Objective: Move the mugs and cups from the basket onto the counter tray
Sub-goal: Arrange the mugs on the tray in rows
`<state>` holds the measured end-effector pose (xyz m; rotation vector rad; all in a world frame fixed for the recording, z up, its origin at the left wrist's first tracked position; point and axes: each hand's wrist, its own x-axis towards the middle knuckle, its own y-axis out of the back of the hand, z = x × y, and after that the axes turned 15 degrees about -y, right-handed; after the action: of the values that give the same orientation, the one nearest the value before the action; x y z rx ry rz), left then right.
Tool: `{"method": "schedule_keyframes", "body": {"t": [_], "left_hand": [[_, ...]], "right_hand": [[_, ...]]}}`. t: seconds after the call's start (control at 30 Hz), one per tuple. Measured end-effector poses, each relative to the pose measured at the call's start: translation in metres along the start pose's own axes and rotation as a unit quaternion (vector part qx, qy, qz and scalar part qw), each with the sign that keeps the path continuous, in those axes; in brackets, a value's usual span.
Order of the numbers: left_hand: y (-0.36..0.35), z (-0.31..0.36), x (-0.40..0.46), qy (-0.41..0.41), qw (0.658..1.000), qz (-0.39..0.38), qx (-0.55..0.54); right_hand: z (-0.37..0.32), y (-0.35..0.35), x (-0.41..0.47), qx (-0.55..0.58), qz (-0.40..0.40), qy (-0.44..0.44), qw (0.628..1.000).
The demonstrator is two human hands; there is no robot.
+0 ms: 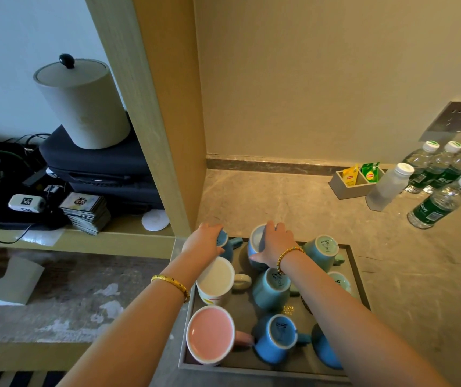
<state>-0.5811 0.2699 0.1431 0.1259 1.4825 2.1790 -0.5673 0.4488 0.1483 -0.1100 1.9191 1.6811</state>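
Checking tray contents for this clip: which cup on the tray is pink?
The pink cup at the tray's near-left corner, upside down, just below the white cup; the other mugs are blue or teal.

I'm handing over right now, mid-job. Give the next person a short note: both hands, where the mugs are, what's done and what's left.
Left hand: grip on a blue mug at the tray's far left corner.
Right hand: grip over the rim of a second blue mug beside it.
Done: the tray holds about nine mugs, most upside down, including white and pink ones.
Left: release these two. The basket is out of view, so check it for remaining cups.
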Motion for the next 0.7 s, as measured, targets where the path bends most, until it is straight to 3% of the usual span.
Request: {"method": "schedule_keyframes", "body": {"t": [0.33,0.5,0.7], "left_hand": [[-0.0013,0.0009,-0.0009,0.005,1.0,0.009,-0.008],[-0.0016,0.0003,-0.0015,0.006,1.0,0.012,-0.012],[-0.004,-0.002,-0.0036,0.007,1.0,0.017,-0.023]], "right_hand": [[-0.0052,-0.003,-0.0037,0.047,-0.015,0.131,0.99],[-0.0046,-0.0019,-0.0024,0.061,-0.058,0.157,0.984],[-0.0009,-0.0046,0.0017,0.065,-0.056,0.179,0.98]]}}
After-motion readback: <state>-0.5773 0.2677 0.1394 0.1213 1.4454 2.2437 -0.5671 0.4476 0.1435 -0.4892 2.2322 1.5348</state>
